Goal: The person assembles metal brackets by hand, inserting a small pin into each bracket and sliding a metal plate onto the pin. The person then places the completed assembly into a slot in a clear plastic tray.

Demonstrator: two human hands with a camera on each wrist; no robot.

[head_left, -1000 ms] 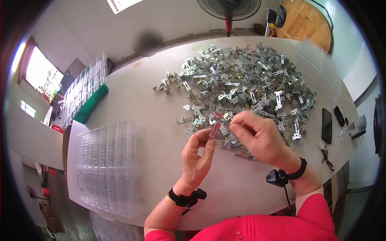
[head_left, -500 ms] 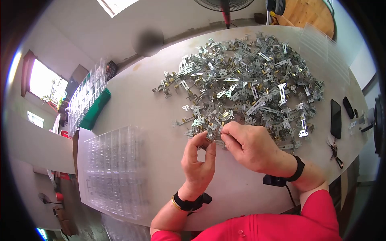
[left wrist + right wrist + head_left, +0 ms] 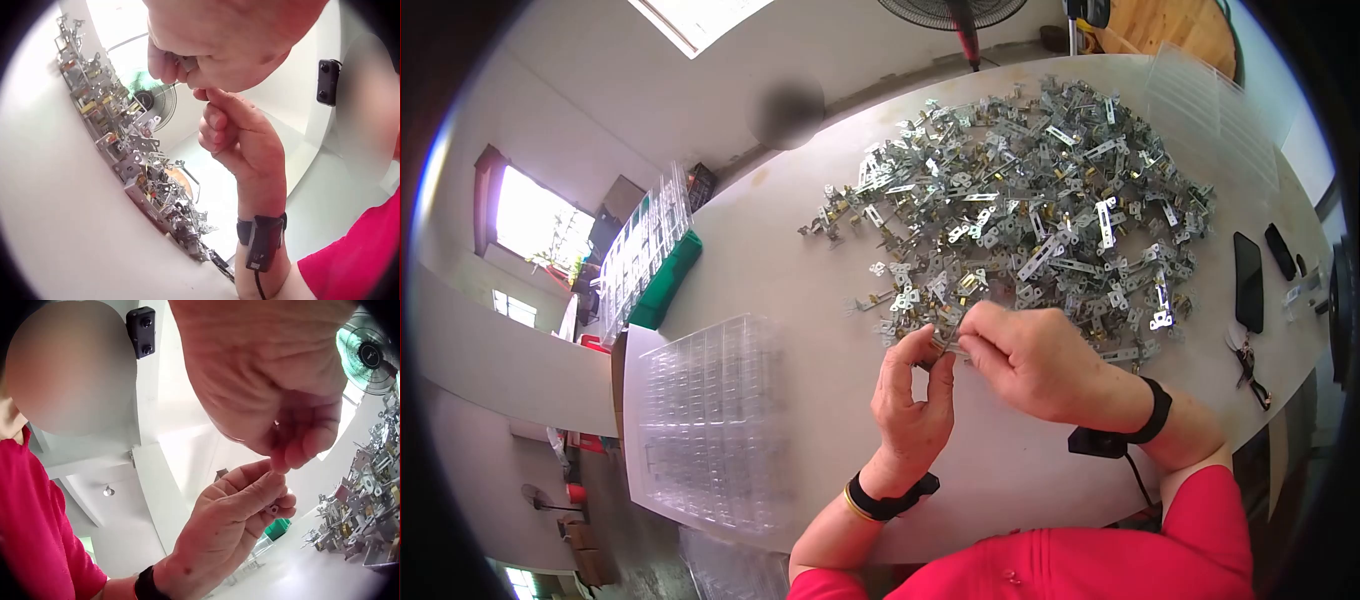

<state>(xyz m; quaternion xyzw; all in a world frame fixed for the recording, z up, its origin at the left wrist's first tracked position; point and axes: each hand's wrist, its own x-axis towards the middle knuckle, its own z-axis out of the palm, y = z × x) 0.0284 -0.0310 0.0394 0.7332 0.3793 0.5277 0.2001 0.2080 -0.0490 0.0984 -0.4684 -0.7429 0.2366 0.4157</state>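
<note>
In the head view the left hand (image 3: 913, 408) pinches a small metal bracket (image 3: 944, 343) between thumb and fingers, near the front edge of a heap of loose metal brackets (image 3: 1050, 190). The right hand (image 3: 1040, 365) meets it from the right, its fingers curled and thumb and index finger pinched together at the bracket's end. In the right wrist view a grey bit of the bracket (image 3: 272, 509) with a hole shows between the left fingers. What the right fingertips grip is mostly hidden; I cannot tell its shape.
Clear plastic compartment trays (image 3: 710, 425) lie at the table's left, and another clear tray (image 3: 1215, 110) at the far right. A green box with clear dividers (image 3: 668, 280) stands at the back left. A phone (image 3: 1248, 282) and cutters (image 3: 1252, 375) lie on the right.
The right hand has come down and closer to the left fingertips, meeting them at the bracket. The bracket has turned from its reddish flat face to edge-on. The head view has shifted slightly.
</note>
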